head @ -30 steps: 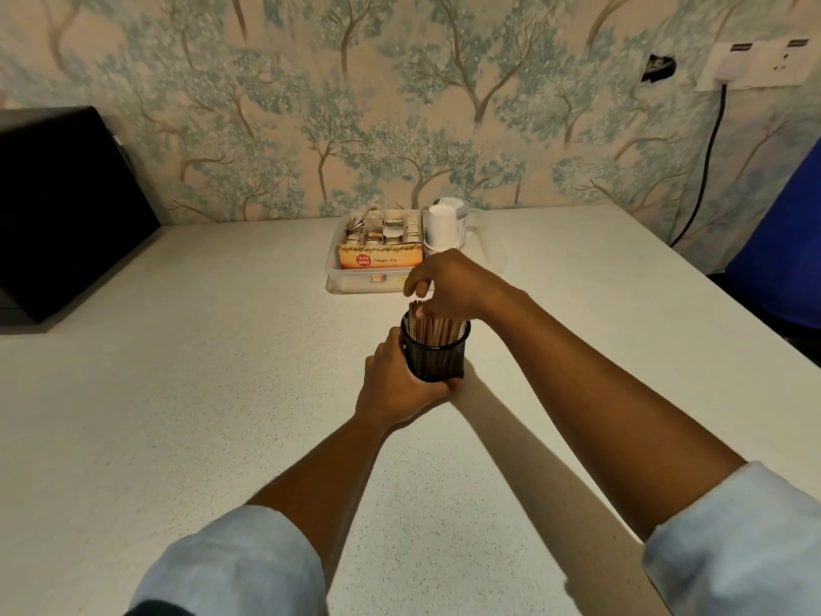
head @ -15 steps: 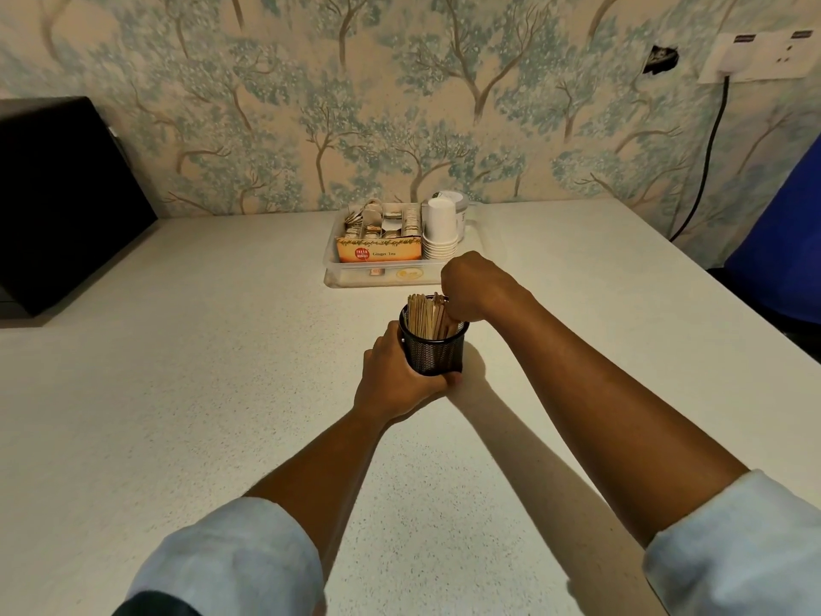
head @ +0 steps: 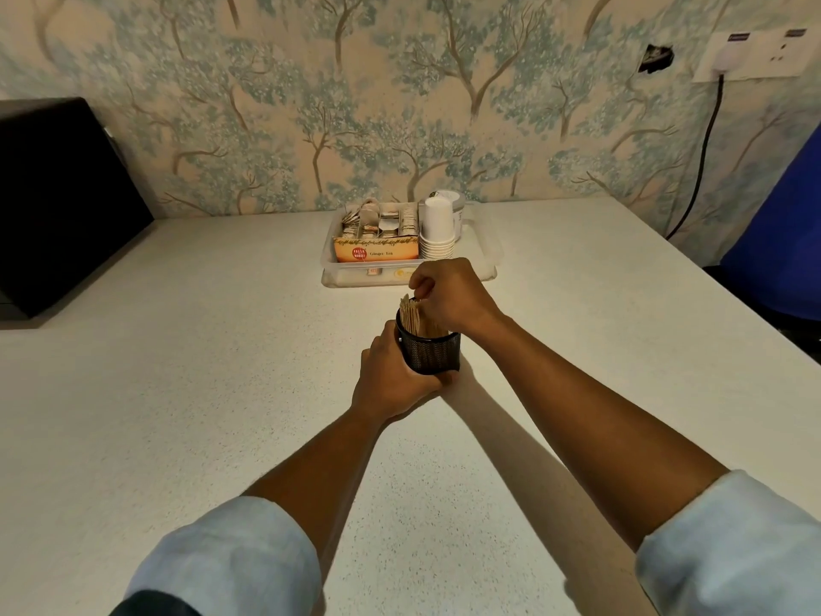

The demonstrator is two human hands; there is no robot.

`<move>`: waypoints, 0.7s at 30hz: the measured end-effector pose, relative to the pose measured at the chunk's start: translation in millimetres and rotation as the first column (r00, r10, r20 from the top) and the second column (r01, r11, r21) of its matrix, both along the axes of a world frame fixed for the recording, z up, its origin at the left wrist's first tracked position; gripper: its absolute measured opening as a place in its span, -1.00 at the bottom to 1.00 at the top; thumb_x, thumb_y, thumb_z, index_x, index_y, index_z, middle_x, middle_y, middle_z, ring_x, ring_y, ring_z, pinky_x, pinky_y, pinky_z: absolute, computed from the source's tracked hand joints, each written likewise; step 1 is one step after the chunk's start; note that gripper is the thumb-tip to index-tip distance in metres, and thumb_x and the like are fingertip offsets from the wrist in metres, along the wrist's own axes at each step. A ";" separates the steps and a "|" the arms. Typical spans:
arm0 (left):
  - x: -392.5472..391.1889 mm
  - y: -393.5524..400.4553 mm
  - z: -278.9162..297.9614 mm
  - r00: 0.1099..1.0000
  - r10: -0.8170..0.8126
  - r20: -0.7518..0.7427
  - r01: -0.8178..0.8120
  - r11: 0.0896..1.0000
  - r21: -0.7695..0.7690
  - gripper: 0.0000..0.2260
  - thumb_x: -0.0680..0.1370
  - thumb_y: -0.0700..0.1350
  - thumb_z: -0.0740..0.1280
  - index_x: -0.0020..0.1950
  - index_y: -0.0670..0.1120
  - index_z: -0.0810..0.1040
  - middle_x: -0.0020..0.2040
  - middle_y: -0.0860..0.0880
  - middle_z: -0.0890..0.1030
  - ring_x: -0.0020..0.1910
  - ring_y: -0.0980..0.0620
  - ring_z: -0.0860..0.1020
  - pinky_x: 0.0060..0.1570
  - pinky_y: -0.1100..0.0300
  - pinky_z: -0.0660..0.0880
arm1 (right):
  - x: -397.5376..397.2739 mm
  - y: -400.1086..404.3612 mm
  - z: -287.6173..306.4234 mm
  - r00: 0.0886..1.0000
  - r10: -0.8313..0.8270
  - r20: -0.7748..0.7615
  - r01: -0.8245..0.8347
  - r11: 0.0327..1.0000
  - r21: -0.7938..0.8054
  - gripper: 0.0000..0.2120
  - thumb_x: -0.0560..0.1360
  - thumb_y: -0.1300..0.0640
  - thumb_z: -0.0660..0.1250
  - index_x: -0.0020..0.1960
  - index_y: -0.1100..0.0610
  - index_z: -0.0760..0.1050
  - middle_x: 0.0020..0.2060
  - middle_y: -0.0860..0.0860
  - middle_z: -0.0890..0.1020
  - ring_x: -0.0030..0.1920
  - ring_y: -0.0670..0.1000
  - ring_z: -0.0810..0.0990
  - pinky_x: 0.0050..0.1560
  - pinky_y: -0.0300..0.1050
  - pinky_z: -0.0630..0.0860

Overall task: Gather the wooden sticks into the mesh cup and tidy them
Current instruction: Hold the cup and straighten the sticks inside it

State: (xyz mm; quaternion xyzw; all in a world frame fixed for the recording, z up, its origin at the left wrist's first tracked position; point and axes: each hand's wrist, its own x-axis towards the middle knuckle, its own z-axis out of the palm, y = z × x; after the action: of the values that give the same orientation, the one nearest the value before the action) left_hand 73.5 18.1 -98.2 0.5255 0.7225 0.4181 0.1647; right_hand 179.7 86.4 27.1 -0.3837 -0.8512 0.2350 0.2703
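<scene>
A black mesh cup [head: 430, 352] stands on the white speckled table near its middle. A bundle of wooden sticks [head: 413, 317] stands upright inside it, tops leaning to the cup's left side. My left hand [head: 387, 379] wraps around the cup's near left side and holds it. My right hand [head: 449, 294] hovers over the cup's right rim, fingers curled and touching the stick tops; whether it grips any stick is hidden.
A clear plastic tray [head: 485, 263] sits just behind the cup, holding a ginger tea box [head: 376, 253], sachets and a stack of white paper cups [head: 437, 233]. A black appliance [head: 57, 202] stands far left. A blue object [head: 782, 233] is at the right edge.
My right hand has shifted from covering the stick tops to their right side, pushing the bundle toward the cup's left. The left hand keeps its hold on the cup.
</scene>
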 end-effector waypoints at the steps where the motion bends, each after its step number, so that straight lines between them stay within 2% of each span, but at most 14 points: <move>1: 0.0 0.1 0.0 1.000 0.001 -0.002 -0.001 1.000 -0.002 -0.13 0.10 0.33 0.58 0.31 0.15 0.33 0.05 0.21 0.53 0.05 0.09 0.56 -0.01 0.17 0.61 | 0.2 -0.3 -0.9 1.000 -0.002 -0.002 0.002 1.000 -0.006 -0.74 0.37 0.46 0.37 0.02 0.29 0.63 -0.10 0.20 0.68 -0.08 0.11 0.65 0.01 -0.04 0.60; 4: -0.4 0.6 -0.6 1.000 -0.004 0.005 0.004 1.000 -0.015 -0.11 0.10 0.33 0.58 0.34 0.15 0.32 0.10 0.17 0.54 0.09 0.06 0.56 0.04 0.12 0.62 | 3.4 2.1 1.9 1.000 0.011 0.014 -0.010 0.999 -0.041 -0.73 0.37 0.46 0.37 0.04 0.27 0.63 -0.09 0.18 0.68 -0.07 0.09 0.65 0.00 -0.09 0.60; 7: -0.3 0.6 -0.1 1.000 -0.007 0.003 0.007 0.999 -0.033 -0.07 0.12 0.33 0.59 0.38 0.14 0.29 0.21 0.10 0.56 0.16 0.04 0.54 0.09 0.05 0.63 | 7.7 5.0 10.9 0.999 -0.034 -0.040 0.031 0.998 -0.059 -0.75 0.38 0.43 0.38 0.02 0.26 0.62 -0.08 0.17 0.68 -0.09 0.05 0.62 -0.14 -0.25 0.53; 9: -0.1 0.8 -0.1 1.000 -0.006 0.005 0.006 1.000 -0.030 -0.07 0.12 0.33 0.60 0.38 0.14 0.29 0.24 0.09 0.55 0.17 0.03 0.54 0.10 0.05 0.63 | 9.4 5.2 15.6 0.995 -0.096 -0.037 0.094 0.994 -0.053 -0.80 0.40 0.35 0.40 0.02 0.25 0.62 -0.05 0.16 0.67 -0.03 0.09 0.62 -0.06 -0.15 0.57; 11: -0.2 0.6 -0.1 1.000 0.002 0.011 -0.001 0.999 -0.035 -0.06 0.11 0.34 0.60 0.38 0.16 0.28 0.23 0.10 0.55 0.17 0.04 0.54 0.10 0.04 0.63 | 9.3 3.5 17.9 0.986 -0.120 0.113 0.126 0.991 -0.044 -0.82 0.44 0.19 0.44 0.01 0.24 0.63 -0.02 0.14 0.66 0.01 0.11 0.62 -0.07 -0.10 0.55; 14: 0.5 1.2 -1.0 1.000 0.009 0.030 -0.007 0.999 -0.054 -0.04 0.09 0.35 0.59 0.40 0.18 0.28 0.25 0.11 0.55 0.19 0.03 0.55 0.15 0.03 0.61 | 5.3 -2.7 16.6 0.929 -0.051 0.368 0.094 0.991 -0.099 -0.61 0.47 -0.09 0.39 0.02 0.24 0.61 -0.03 0.12 0.65 -0.01 0.09 0.61 -0.13 -0.09 0.53; 19: 1.2 1.7 -1.0 0.998 0.014 0.065 -0.010 0.998 -0.065 -0.03 0.07 0.42 0.56 0.39 0.14 0.32 0.22 0.10 0.56 0.19 0.00 0.57 0.17 -0.01 0.61 | -1.0 -10.1 15.2 0.923 -0.022 0.383 0.081 0.987 -0.138 -0.42 0.54 -0.26 0.19 0.04 0.26 0.60 -0.02 0.14 0.64 0.02 0.09 0.58 -0.15 -0.10 0.44; 21: 0.6 1.7 -1.1 0.996 0.005 0.092 0.001 0.998 -0.060 -0.02 0.07 0.40 0.58 0.39 0.11 0.34 0.20 0.09 0.58 0.19 -0.02 0.59 0.15 -0.04 0.62 | -0.1 -12.4 20.6 0.916 0.007 0.402 0.063 0.985 -0.162 -0.40 0.51 -0.31 0.19 0.05 0.24 0.59 -0.02 0.11 0.62 0.01 0.08 0.57 -0.19 -0.13 0.44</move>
State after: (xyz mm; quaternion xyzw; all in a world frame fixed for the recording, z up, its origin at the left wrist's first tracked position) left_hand 74.1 19.9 -99.3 0.4997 0.7269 0.4202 0.2130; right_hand 179.6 74.1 47.7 -0.4577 -0.8594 0.2199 0.0595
